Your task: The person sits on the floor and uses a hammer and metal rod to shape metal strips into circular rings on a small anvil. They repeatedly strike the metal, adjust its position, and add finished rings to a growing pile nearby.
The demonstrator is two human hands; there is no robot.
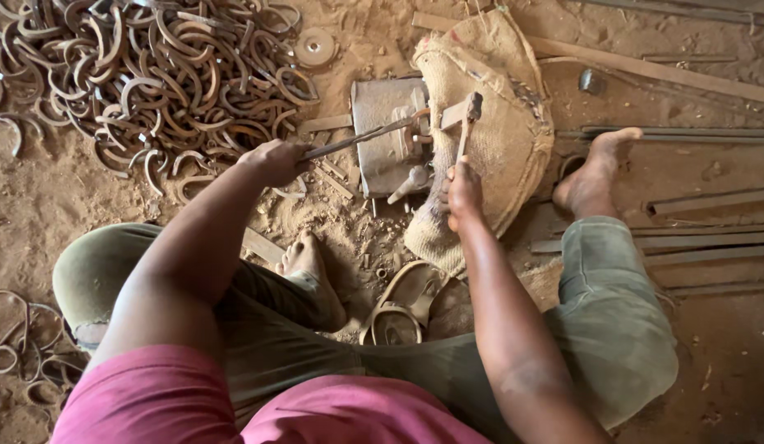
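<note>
We are sitting on the sandy floor with our legs spread around a grey metal block that is standing in the dirt between our bare feet. Our left hand is clenching the end of a long thin iron rod, which is reaching across the block's top. Our right hand is gripping the wooden handle of a hammer, whose dark head is hanging just above the block's right edge.

Open room is narrow: a coarse burlap sack is crowding the block on the right, and a big heap of curved metal horseshoe-shaped pieces is filling the upper left, near our left hand. Long flat iron bars are lying on the right, running out of view.

We cannot make out what the rod's tip is holding on the block; small parts there are blurring together. A worn sandal is lying between our knees, partly buried in sand.
</note>
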